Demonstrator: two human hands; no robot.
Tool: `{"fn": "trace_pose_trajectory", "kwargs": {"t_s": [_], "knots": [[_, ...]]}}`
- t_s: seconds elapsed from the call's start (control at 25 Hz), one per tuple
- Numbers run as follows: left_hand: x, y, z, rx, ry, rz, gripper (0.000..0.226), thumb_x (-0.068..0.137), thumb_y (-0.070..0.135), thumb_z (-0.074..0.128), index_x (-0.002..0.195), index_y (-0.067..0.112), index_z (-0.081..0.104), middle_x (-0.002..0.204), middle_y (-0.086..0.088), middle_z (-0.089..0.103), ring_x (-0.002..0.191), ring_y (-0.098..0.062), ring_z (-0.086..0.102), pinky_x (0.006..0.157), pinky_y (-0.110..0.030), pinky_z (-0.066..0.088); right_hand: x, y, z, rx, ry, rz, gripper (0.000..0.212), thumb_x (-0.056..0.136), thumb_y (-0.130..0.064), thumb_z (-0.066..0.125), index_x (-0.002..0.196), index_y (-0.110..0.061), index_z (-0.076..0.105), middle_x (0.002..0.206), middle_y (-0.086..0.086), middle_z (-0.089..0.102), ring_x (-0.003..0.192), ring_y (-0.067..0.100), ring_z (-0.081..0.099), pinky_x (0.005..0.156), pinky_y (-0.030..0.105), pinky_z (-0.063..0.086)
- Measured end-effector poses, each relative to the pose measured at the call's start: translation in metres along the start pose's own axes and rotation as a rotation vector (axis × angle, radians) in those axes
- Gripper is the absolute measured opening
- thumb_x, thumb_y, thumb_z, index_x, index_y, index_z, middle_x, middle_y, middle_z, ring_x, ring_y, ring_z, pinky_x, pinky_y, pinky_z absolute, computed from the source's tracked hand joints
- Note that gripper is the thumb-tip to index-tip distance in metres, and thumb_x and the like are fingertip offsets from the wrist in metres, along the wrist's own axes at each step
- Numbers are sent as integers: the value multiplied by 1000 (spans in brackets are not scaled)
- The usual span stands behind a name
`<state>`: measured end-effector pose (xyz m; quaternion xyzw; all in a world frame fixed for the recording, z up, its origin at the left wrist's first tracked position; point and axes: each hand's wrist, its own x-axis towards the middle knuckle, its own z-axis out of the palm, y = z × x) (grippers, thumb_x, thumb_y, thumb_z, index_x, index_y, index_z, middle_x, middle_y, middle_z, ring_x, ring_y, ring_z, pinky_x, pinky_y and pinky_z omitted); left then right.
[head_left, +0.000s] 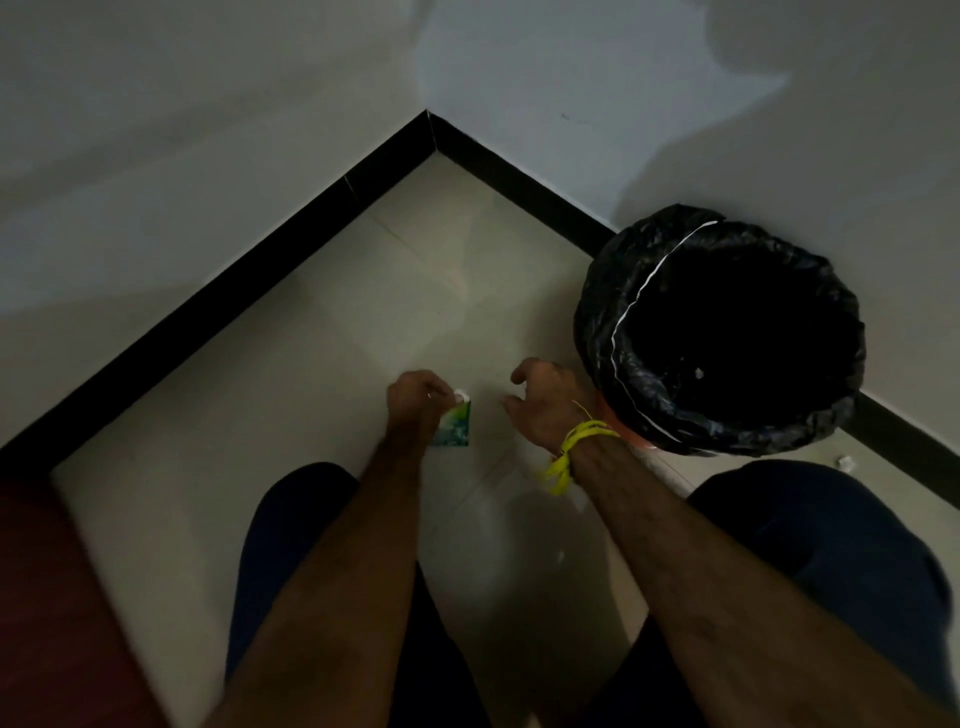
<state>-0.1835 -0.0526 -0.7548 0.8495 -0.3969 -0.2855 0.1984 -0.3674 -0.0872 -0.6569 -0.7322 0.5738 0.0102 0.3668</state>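
My left hand (415, 408) pinches a small green and white packet (456, 427) by its upper corner, just above the pale tiled floor (291, 395). A short way to the right, my right hand (543, 402) hovers with its fingers loosely curled around nothing. A yellow band (576, 447) is tied around that wrist. Close to the right of this hand stands a round bin (727, 332) lined with a black bag, its inside dark.
The floor meets two white walls at a corner with a black skirting board (291, 249). A dark red surface (57, 613) fills the lower left. My knees in dark blue cloth (831, 540) frame the arms. Small white scraps (845, 461) lie by the bin.
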Motion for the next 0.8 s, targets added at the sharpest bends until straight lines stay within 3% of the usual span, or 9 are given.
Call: {"fn": "trace_pose_trajectory", "kwargs": {"t_s": [0.08,0.16,0.24,0.32,0.4,0.52,0.6,0.72,0.8], "knots": [[-7,44,-36,-280,134,118,14,71,15,88,75,14,76,73,-1,71,68,-16,67,66,-23,49,-8,-18,-20,95,136,-55,34,90,-29,65,121,-15,62,119,12,63,112,32,59,94,37,48],[-26,107,-73,-502,199,296,14,73,10,86,77,15,73,75,1,70,65,-8,64,64,-20,51,-22,-29,-57,270,428,-134,26,89,-26,65,113,-17,67,105,7,69,96,26,65,86,36,53],[-46,170,-85,-663,159,469,16,75,5,84,79,14,72,77,-1,72,68,-10,67,64,-19,54,-32,-23,-100,405,750,-188,20,88,-23,63,105,-16,70,95,2,71,86,18,66,80,30,52],[-63,226,-71,-730,16,563,17,73,4,84,78,14,72,76,-3,72,68,-11,68,66,-22,56,-37,3,-130,435,899,-177,19,89,-18,60,104,-13,71,96,2,72,89,17,66,83,28,51],[-72,266,-43,-681,-133,584,17,72,5,86,77,14,72,74,0,72,66,-8,67,67,-21,56,-37,31,-142,487,940,-86,23,89,-14,58,109,-10,70,103,5,71,97,19,66,90,27,49],[-74,287,11,-388,-218,544,13,75,14,86,78,13,73,73,3,70,63,-3,60,66,-19,51,-51,58,-145,539,982,65,34,92,-6,55,125,-8,61,120,6,64,108,14,59,97,19,42],[-74,289,34,-168,-234,501,15,80,20,83,81,12,71,76,0,70,68,-9,62,69,-28,54,-68,70,-147,603,926,155,46,92,-1,53,137,-10,51,132,5,57,114,16,57,104,28,44],[-82,289,33,280,-332,512,20,88,16,69,106,9,65,107,-12,68,101,-28,65,87,-37,50,-93,72,-153,631,718,199,56,92,0,48,144,-20,41,141,2,49,120,17,55,107,40,45],[-97,295,12,400,-355,519,31,92,9,61,123,6,57,126,-17,60,118,-34,58,97,-41,47,-102,59,-172,581,603,184,59,91,1,44,145,-20,39,144,6,46,125,21,52,110,43,42]]}}
